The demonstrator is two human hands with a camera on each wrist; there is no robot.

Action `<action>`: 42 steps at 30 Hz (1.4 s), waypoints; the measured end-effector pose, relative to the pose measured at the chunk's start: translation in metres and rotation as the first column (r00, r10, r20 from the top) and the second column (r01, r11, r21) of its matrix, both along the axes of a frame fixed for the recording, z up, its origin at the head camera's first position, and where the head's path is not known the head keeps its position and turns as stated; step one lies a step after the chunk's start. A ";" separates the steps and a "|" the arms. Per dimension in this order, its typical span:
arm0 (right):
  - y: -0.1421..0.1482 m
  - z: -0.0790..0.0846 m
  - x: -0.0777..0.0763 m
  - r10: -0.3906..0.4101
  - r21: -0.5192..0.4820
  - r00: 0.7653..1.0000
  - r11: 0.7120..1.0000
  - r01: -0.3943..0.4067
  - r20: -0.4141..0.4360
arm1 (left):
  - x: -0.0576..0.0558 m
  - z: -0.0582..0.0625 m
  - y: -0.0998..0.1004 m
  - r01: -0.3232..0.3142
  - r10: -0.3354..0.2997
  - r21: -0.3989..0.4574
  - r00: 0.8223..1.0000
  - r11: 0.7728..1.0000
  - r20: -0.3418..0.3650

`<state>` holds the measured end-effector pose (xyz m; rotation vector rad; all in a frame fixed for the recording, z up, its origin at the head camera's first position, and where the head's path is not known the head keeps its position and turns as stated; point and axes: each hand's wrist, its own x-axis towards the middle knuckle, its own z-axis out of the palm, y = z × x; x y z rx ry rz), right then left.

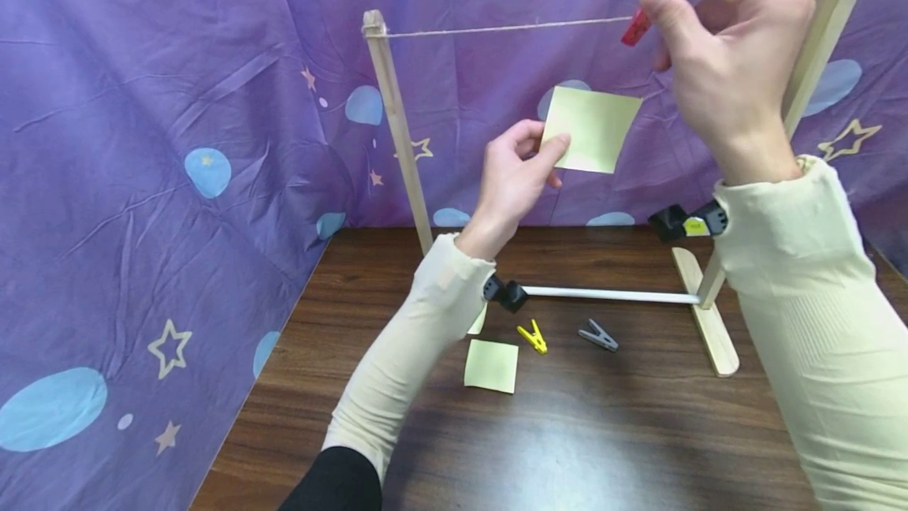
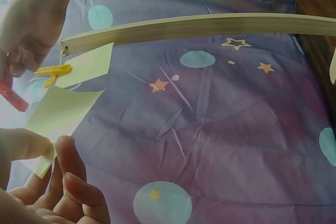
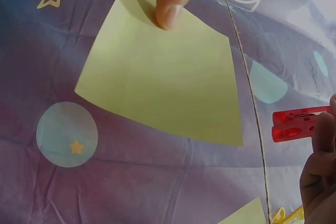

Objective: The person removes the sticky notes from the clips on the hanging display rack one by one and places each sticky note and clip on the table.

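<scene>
My left hand point(image 1: 512, 176) pinches a pale yellow sticky note point(image 1: 596, 128) by one edge, thumb in front. The note is held below a thin string point(image 1: 496, 27), apart from it in the right wrist view. Up at the string, my right hand point(image 1: 741, 46) grips a red clothespin point(image 1: 641, 22) between thumb and fingers. In the right wrist view the clothespin's tip point(image 3: 281, 126) points toward the string, with a gap between. A second note point(image 2: 89, 67) hangs from the string by a yellow clothespin point(image 2: 55, 70); my right hand mostly hides these in the head view.
The string runs between a left wooden post point(image 1: 400, 128) and a right one point(image 1: 826, 38). A white rod point(image 1: 610, 294) joins them low down, meeting a wooden foot point(image 1: 720, 345). On the table lie a yellow clothespin point(image 1: 535, 337), a grey clothespin point(image 1: 600, 336) and a sticky note point(image 1: 491, 367); another point(image 1: 478, 322) is partly behind my left arm.
</scene>
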<state>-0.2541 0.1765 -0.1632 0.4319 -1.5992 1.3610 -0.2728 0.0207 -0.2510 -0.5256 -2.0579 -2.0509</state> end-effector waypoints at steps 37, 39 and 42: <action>0.026 -0.049 0.014 0.176 -0.243 0.982 0.951 -0.189 -0.073 | 0.018 -0.035 -0.020 0.085 -0.087 -0.133 0.996 0.987 -0.006; 0.029 -0.053 0.015 0.176 -0.256 0.983 0.949 -0.186 -0.060 | 0.019 -0.038 -0.022 0.084 -0.085 -0.145 0.996 0.986 -0.004; 0.032 -0.058 0.016 0.183 -0.280 0.982 0.941 -0.191 -0.053 | 0.021 -0.043 -0.024 0.080 -0.079 -0.159 0.997 0.984 0.011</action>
